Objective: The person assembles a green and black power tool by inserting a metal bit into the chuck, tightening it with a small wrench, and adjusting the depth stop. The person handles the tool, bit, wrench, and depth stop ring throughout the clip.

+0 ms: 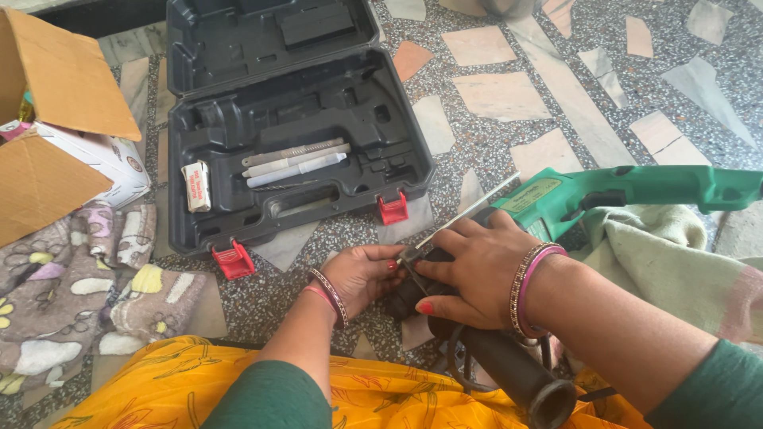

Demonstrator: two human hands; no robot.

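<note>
A green drill [612, 195] is shown lying on the floor [509, 95] across a cloth [675, 262], its black side handle [509, 369] pointing toward the wearer. The right hand [469, 270] is closed over the black front end of the drill, where a thin metal rod [469, 213] runs out at a slant toward the case; the left hand [362, 270] is cupped just beside it, its fingertips meeting the rod's near end, so that each grip is narrow and occupied. Whether the rod is seated in the chuck or only laid against it cannot be told, since the hands cover the joint. The step is judged to be the fitting or adjusting of the rod at the front end; it is best done with the drill body kept steady on the cloth, the rod held in line with the drill's axis, and the fingers kept off the trigger. Counted items: one drill, one open black case [294, 127] with two red latches [234, 260], three pale bits [294, 163] lying side by side in its tray, one small white packet [196, 187], one cardboard box [56, 119], one patterned blanket [87, 278] at left. Two bangled wrists are seen.
</note>
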